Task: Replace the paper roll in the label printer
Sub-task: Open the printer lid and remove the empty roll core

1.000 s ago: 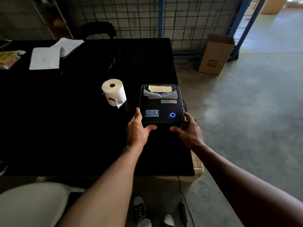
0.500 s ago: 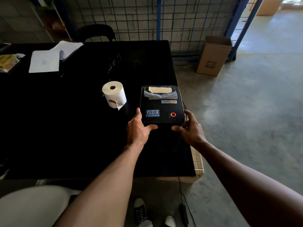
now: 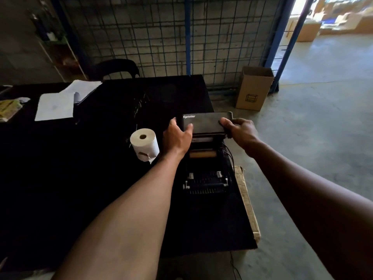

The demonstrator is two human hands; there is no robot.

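The left hand covers the left edge of the raised printer lid; the right hand hides its right corner; the printer's dark interior perhaps holds a spent core, too dim to tell; both forearms run off the bottom edge.

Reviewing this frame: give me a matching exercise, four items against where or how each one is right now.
Items:
1. printer lid
2. white paper roll
3. cardboard box
4. white papers

States:
A. on the concrete floor by the wire fence
B. raised open, held at both ends by the left hand and right hand
C. lying at the table's far left
D. standing on end on the table, left of the printer

Pairs: 1-B, 2-D, 3-A, 4-C
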